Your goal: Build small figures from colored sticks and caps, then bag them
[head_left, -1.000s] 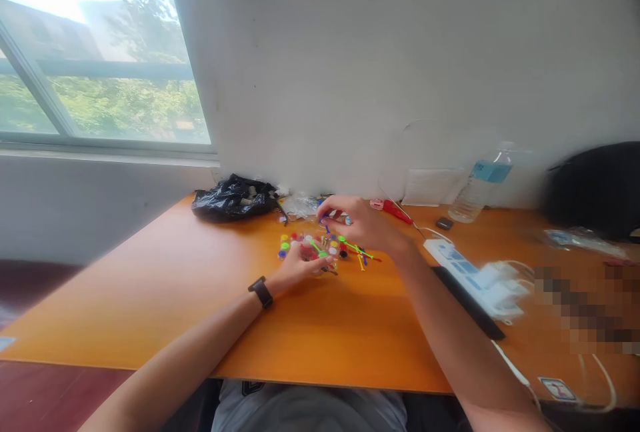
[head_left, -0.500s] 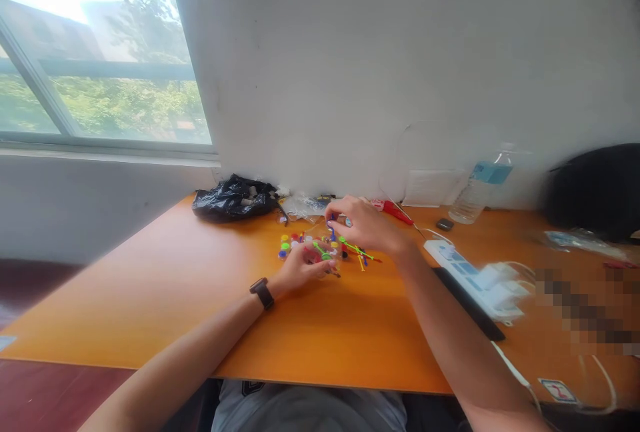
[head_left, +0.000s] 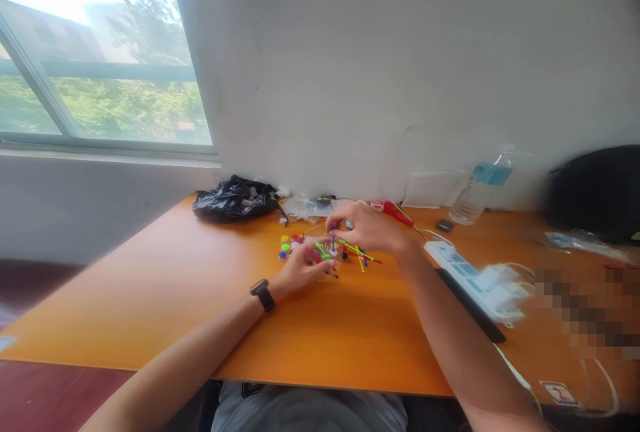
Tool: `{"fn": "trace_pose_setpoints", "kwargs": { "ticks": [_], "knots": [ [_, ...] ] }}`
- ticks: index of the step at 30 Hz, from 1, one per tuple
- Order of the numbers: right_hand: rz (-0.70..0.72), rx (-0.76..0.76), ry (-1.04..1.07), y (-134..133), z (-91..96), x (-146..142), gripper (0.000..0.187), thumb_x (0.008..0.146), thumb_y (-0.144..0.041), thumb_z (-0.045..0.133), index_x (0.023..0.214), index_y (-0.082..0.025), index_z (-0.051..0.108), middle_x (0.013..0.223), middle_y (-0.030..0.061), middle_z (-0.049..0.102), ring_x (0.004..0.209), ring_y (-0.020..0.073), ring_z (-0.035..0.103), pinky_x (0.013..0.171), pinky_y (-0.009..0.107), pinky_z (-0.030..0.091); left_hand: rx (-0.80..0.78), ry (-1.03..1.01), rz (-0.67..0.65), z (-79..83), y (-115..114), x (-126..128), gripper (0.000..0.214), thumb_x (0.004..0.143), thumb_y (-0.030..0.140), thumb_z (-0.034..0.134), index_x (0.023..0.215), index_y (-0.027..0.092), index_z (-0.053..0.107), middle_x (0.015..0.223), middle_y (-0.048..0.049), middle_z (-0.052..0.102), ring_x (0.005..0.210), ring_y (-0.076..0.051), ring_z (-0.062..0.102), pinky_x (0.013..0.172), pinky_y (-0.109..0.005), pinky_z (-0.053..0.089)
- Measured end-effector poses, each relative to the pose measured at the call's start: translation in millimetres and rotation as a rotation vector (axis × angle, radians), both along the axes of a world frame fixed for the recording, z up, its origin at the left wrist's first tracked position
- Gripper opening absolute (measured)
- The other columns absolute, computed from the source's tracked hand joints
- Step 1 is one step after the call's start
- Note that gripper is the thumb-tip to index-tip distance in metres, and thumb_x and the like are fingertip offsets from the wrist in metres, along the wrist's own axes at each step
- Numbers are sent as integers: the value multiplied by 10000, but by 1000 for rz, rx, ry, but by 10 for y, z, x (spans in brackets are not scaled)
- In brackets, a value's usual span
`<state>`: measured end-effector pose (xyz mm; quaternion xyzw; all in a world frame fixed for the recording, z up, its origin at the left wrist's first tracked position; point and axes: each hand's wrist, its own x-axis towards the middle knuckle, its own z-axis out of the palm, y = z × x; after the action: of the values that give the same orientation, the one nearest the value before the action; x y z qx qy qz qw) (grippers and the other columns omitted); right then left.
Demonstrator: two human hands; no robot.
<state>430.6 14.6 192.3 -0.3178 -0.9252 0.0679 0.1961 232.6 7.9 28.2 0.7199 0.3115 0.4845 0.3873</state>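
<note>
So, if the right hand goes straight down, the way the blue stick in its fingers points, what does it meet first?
Probably the small white round top below the lower end of the blue stick; the stick would reach it before the right hand. Depth is unclear: they may be touching.

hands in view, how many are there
2: the left hand is at the cluster of small coloured pieces; the right hand, farther right, pinches a blue stick.

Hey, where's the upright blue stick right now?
In the head view, the blue stick is below and slightly right of the picture's centre, its top pinched by the right hand, with the left hand close by on its left.
</note>
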Motion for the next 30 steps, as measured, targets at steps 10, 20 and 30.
{"fn": "trace_pose_setpoints", "kwargs": {
  "ticks": [10, 20, 30],
  "knots": [
    [29, -75, -111, -27, -11, 10, 210, 936, -166, 618, 881, -244, 806, 821, 24, 769, 942, 235, 649, 967, 388, 367, -54, -2, -11, -65, 22, 1, 515, 886, 585, 779, 1153, 151, 703, 803, -30, 691, 665, -136, 599, 579, -226, 447],
    [285, -413, -66, -49, -6, 38, 274, 1004, -318, 598, 1195, -264, 786, 1141, 30, 774, 1001, 211, 688, 787, 276, 499, -38, -26, 7, -71, 15, 33, 556, 860, 628, 781, 1107, 130, 764, 830, -102, 766, 827, -258, 720, 698, -304, 557],
    [78, -386, -76, -71, -23, 31, 101, 887, -207, 658, 878, -183, 755, 844, 22, 729, 596, 120, 592, 503, 226, 391, -140, -93, 73, 6, -29, 32, 507, 928, 594, 729, 1090, 114, 750, 715, -53, 724, 613, -151, 661, 575, -239, 512]
  ]
}}
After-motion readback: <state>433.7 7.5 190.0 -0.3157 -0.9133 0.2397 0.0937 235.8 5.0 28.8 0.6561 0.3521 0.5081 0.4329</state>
